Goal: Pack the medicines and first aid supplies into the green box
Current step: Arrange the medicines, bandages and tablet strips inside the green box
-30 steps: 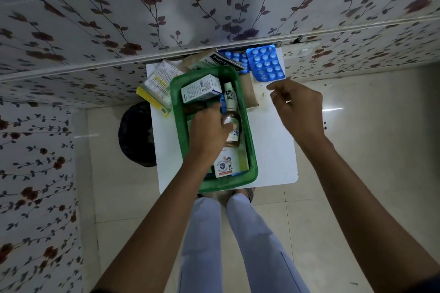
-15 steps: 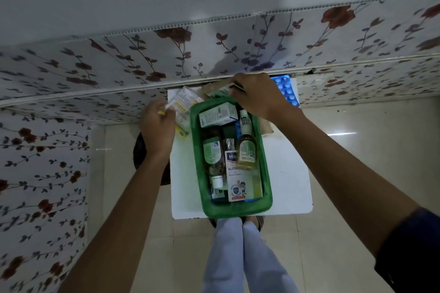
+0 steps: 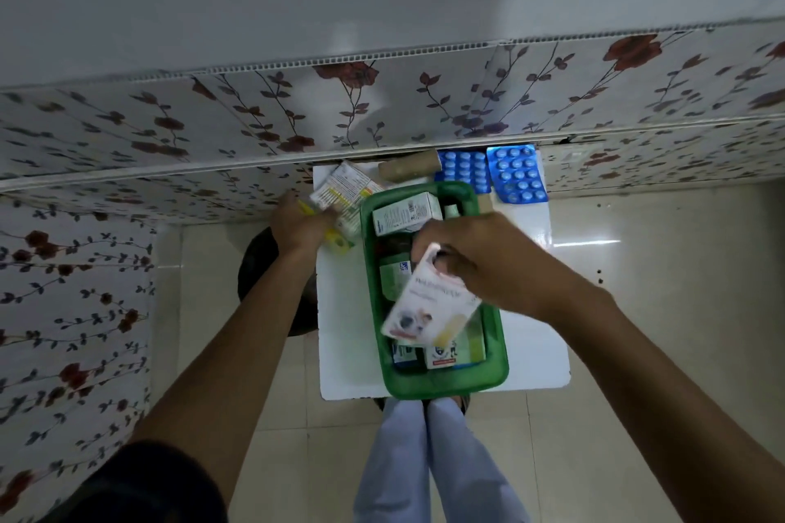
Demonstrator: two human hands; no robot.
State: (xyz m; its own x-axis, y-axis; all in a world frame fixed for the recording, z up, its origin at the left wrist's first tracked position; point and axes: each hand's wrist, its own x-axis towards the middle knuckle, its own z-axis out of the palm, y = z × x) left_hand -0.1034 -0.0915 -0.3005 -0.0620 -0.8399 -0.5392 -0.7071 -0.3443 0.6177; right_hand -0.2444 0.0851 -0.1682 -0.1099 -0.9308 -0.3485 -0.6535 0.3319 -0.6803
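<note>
A green box (image 3: 492, 369) sits on a small white table (image 3: 344, 335). Bottles and cartons lie inside it, among them a white carton (image 3: 405, 212) at the far end. My right hand (image 3: 480, 255) holds a white medicine box (image 3: 429, 306) tilted just above the green box's middle. My left hand (image 3: 299, 223) rests at the table's far left corner, closed on a yellow-edged packet (image 3: 346, 193). Two blue blister packs (image 3: 516, 174) and a brown bandage roll (image 3: 410, 168) lie on the table behind the green box.
A flowered wall panel (image 3: 255, 132) runs right behind the table. A dark round object (image 3: 259, 268) stands on the tiled floor left of the table. My legs (image 3: 424, 459) are below the table's near edge.
My right hand has lifted the white medicine box from behind the green box and brought it over the box's middle. My left hand stays at the yellow-edged packet.
</note>
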